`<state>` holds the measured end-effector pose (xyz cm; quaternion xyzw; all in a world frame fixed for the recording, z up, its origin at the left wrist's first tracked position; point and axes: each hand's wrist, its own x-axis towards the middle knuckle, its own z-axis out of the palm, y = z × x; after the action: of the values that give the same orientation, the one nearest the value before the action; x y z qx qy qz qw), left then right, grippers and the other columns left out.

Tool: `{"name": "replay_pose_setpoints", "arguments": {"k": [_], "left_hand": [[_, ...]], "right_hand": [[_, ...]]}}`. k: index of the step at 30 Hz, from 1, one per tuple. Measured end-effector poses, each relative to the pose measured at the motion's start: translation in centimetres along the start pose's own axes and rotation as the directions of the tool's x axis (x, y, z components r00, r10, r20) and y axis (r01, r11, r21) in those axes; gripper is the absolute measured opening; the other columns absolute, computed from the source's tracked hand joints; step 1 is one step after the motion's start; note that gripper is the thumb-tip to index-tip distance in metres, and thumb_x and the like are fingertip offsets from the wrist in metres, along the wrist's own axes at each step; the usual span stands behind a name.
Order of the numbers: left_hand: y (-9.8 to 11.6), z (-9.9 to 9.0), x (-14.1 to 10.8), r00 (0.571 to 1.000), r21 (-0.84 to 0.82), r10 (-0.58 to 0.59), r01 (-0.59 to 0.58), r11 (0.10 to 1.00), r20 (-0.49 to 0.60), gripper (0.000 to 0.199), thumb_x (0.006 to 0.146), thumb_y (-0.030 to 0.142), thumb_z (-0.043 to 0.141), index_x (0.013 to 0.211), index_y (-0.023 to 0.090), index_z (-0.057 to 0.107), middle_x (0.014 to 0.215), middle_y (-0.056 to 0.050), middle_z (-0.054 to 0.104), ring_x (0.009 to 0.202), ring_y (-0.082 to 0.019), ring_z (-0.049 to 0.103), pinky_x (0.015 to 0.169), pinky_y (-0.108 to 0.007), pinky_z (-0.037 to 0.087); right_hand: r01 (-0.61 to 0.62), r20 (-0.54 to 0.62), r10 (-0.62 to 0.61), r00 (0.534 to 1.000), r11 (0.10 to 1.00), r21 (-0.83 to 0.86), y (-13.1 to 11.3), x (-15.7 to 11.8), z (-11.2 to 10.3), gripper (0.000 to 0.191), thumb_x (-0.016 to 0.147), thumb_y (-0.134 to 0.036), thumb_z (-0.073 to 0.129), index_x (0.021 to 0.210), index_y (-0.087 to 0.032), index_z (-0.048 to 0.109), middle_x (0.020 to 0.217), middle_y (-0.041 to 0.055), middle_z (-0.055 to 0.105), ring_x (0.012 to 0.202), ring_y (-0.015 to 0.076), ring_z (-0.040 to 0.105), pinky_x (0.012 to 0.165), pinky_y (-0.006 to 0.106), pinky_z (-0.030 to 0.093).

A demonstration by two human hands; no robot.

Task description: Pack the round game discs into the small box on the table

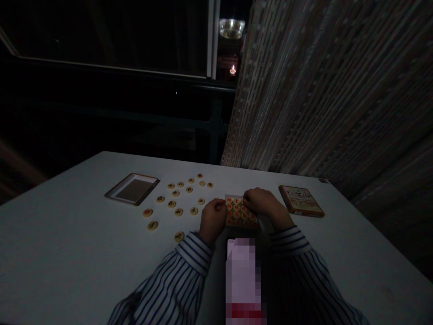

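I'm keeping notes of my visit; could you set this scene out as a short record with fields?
Left hand: at the left edge of the red-marked discs
Right hand: partly over their far right corner
Red-marked discs: packed in rows
Loose discs: scattered on the white table, mostly left of the hands
Shallow box: open, far left
Flat box: right
Phone: lit, between the forearms
Lighting: dim

Round game pieces point(172, 204) lie scattered across a dimly lit white table point(67, 253), most marked with dark characters, one in red. A shallow box point(149, 192), open side up, rests to their left; a printed box point(301, 199) sits toward the right, and a lit phone point(243, 271) lies in the foreground.
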<state>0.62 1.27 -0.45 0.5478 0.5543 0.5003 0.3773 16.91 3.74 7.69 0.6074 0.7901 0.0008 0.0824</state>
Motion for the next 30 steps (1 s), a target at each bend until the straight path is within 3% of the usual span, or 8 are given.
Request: {"name": "replay_pose_setpoints", "arguments": {"k": [30], "left_hand": [[0.2, 0.0, 0.0, 0.999, 0.035, 0.04, -0.041, 0.999, 0.015, 0.018, 0.071, 0.019, 0.05, 0.077, 0.015, 0.066, 0.071, -0.003, 0.065, 0.068, -0.014, 0.058, 0.063, -0.024, 0.042]], "right_hand": [[0.006, 0.01, -0.006, 1.0, 1.0, -0.007, 0.2, 0.4, 0.5, 0.031, 0.082, -0.027, 0.042, 0.098, -0.018, 0.066, 0.097, 0.0134, 0.066, 0.088, 0.0238, 0.061, 0.066, 0.029, 0.041]]}}
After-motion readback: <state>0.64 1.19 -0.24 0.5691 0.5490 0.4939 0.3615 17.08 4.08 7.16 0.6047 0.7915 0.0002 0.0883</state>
